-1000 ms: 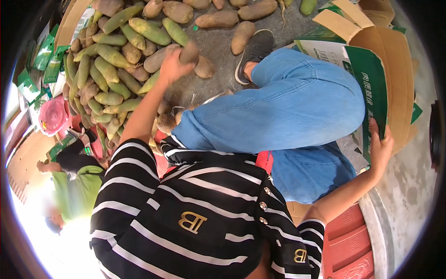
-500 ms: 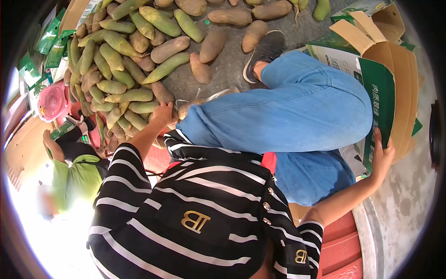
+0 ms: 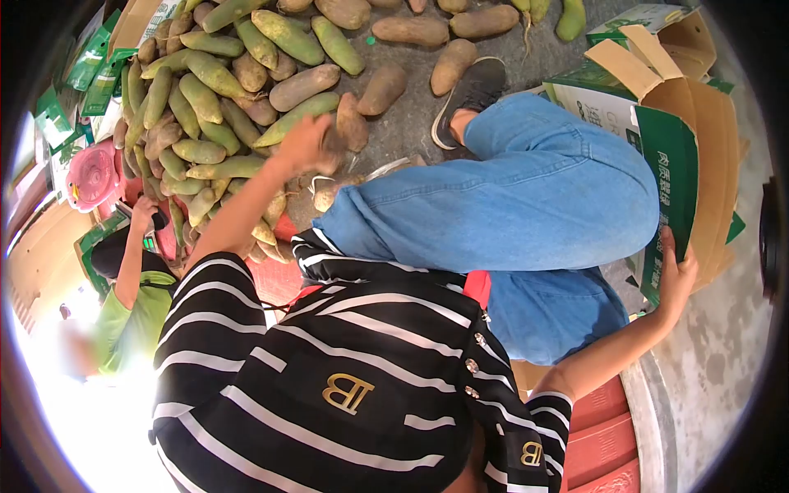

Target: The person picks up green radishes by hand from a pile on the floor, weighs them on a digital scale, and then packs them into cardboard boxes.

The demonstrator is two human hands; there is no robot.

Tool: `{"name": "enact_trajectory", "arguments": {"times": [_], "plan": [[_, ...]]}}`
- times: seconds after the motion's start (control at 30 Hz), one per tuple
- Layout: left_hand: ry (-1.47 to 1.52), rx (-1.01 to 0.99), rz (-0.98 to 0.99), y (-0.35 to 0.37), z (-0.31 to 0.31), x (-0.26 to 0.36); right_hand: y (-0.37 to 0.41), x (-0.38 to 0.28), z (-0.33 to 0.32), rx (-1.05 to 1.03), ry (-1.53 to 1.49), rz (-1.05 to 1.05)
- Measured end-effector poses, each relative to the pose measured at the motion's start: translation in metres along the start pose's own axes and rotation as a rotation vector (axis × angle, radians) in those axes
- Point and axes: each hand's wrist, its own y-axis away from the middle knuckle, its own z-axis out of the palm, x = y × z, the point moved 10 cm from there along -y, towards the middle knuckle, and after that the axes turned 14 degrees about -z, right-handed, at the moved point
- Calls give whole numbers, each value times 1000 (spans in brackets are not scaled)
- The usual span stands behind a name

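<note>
My left hand (image 3: 308, 148), smeared by motion, is over the right edge of a heap of soil-covered green radishes (image 3: 197, 99). Its fingers are too blurred to show what they hold. Just beyond its fingertips lies a brownish radish (image 3: 352, 123) on the dark floor. My right hand (image 3: 678, 275) grips the near edge of a green and white cardboard box (image 3: 670, 181), one finger laid along its green panel. The box's brown flaps stand open, and its inside is hidden from here.
Loose radishes (image 3: 411, 31) lie on the floor (image 3: 394, 140) past the heap. A second open carton (image 3: 686, 41) is at upper right. A pink basin (image 3: 93, 177) stands left, near another person in a green shirt (image 3: 136, 320). My bent knee lies between my hands.
My left hand has moved up and right from the heap's lower edge. My right hand stays on the box. The other person's arm has risen.
</note>
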Motion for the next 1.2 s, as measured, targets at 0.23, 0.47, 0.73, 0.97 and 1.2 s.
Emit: {"name": "enact_trajectory", "arguments": {"times": [0.23, 0.47, 0.73, 0.97, 1.2], "plan": [[462, 631, 65, -34, -93, 2, 0, 2, 1, -4, -54, 5], [-193, -418, -65, 9, 155, -22, 0, 8, 3, 18, -77, -2], [-44, -276, -47, -20, 231, -55, 0, 8, 3, -8, -25, -3], [69, -361, 119, -30, 75, 22, -1, 5, 4, -10, -101, 39], [432, 397, 7, -36, -122, 31, 2, 1, 4, -8, -78, 41]]}}
